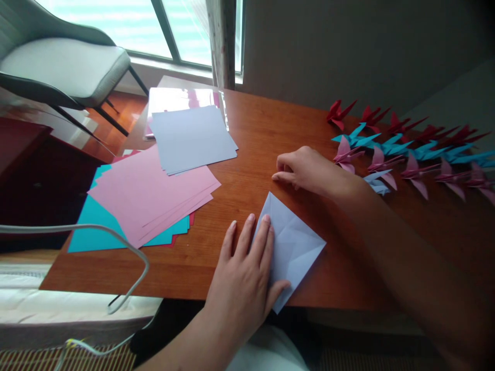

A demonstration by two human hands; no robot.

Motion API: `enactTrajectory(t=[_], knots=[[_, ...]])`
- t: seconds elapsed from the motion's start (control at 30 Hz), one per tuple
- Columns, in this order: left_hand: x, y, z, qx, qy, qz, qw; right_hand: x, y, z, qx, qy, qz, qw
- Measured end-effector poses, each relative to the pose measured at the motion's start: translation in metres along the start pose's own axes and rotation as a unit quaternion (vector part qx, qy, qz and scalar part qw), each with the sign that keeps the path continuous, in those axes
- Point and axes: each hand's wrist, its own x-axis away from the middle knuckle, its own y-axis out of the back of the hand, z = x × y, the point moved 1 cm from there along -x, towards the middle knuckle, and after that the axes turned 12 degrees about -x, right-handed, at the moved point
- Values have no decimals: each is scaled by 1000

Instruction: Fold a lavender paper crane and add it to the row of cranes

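A pale bluish-white sheet of paper (299, 234), folded into a diamond shape with crease lines, lies on the wooden table near its front edge. My left hand (247, 263) rests flat on the paper's left side, fingers stretched out and thumb spread toward the lower corner. Just beyond the paper's top corner, my right hand (303, 167) is held over the table with fingers curled in toward the thumb. Nothing shows between those fingers. Beside my right forearm sits a pale blue folded paper crane (378, 183), partly hidden by the arm.
Rows of red paper cranes (402, 126), blue cranes (390, 144) and pink cranes (413, 170) stand at the right. On the left lie pink sheets (154, 190), turquoise sheets (96, 234) and pale sheets (193, 136). A white cable (145, 263) crosses the table's left edge; a chair (69, 67) stands beyond.
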Motion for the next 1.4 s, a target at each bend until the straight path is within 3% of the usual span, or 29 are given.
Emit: enactTrajectory(t=[0.17,0.43,0.77,1.03,1.4], knots=[[-1,4,1,6,-1,15,1000,2,-6,6,10,72,21,997],[-2,7,1,14,-2,32,999,-4,-12,4,14,133,37,990],[-2,8,1,11,4,37,999,-4,-18,35,104,220,108,964],[-3,8,1,16,10,31,999,-2,-18,49,114,239,137,955],[-3,7,0,-1,8,31,999,-20,6,3,61,161,87,981]])
